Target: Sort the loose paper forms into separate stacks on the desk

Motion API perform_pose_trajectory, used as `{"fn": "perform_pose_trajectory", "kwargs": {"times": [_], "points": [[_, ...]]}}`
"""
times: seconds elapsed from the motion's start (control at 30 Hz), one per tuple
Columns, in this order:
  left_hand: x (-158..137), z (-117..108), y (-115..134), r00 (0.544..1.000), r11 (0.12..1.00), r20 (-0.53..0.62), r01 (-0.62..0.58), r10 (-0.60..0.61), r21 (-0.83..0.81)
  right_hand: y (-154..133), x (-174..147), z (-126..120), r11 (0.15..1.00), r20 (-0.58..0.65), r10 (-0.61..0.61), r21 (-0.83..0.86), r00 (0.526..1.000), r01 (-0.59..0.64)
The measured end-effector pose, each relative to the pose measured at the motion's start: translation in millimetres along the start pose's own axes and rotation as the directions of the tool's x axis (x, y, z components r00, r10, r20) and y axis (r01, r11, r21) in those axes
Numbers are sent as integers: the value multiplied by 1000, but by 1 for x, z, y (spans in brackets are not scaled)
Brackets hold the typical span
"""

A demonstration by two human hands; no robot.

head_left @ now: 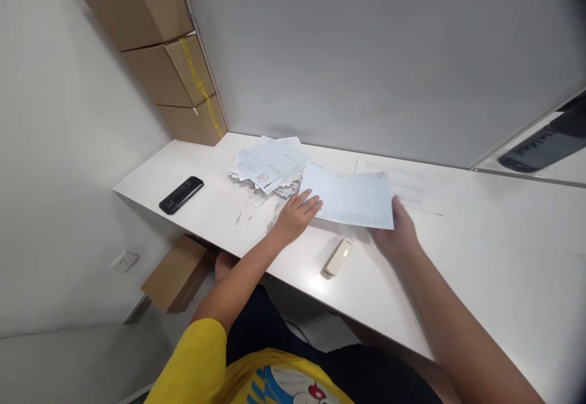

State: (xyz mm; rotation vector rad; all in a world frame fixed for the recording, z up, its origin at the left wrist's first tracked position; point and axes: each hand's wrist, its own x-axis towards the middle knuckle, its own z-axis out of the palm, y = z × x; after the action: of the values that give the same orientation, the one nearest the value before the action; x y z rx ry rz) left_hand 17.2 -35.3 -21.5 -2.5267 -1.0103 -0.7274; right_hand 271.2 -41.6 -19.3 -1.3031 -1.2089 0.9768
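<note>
A white paper sheet [348,199], slightly bowed, is in front of me over the desk; whether more sheets lie under it cannot be seen. My right hand [397,230] grips its right edge, thumb on the near side and fingers mostly hidden beneath. At the sheet's lower left corner, the outstretched fingers of my left hand [300,213] lie flat against the paper. Just behind and left of that hand is a messy pile of printed papers [274,163], the top one bearing a red round stamp. A cream stapler [337,257] rests on the desk between my forearms.
On the left of the white desk [494,239] lies a black phone [182,195]. Stacked cardboard boxes [187,77] stand at the back left corner, against a grey panel [366,62]. Another carton [176,276] is below the desk's left end. A dark object [544,144] shows at far right.
</note>
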Motion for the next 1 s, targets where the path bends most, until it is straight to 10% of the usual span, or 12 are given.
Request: {"fn": "perform_pose_trajectory", "kwargs": {"times": [0.13, 0.23, 0.37, 0.53, 1.0], "points": [[0, -7, -3, 1000, 999, 10, -9, 9, -40, 4, -3, -14, 951, 74, 172, 249, 982, -185], [2, -13, -15, 979, 979, -23, 201, -202, -39, 10, -1, -12, 921, 30, 225, 318, 974, -223], [1, -21, -46, 776, 779, 62, 626, -628, 46, 17, 5, -15, 921, -81, 231, 338, 970, -191], [-7, -25, -65, 653, 655, 54, 751, -756, 81, 14, 6, -19, 956, -99, 230, 207, 968, -206], [-17, -16, -77, 673, 705, -211, 687, -709, -176, 6, 1, -13, 981, -109, 100, -158, 989, -116]]}}
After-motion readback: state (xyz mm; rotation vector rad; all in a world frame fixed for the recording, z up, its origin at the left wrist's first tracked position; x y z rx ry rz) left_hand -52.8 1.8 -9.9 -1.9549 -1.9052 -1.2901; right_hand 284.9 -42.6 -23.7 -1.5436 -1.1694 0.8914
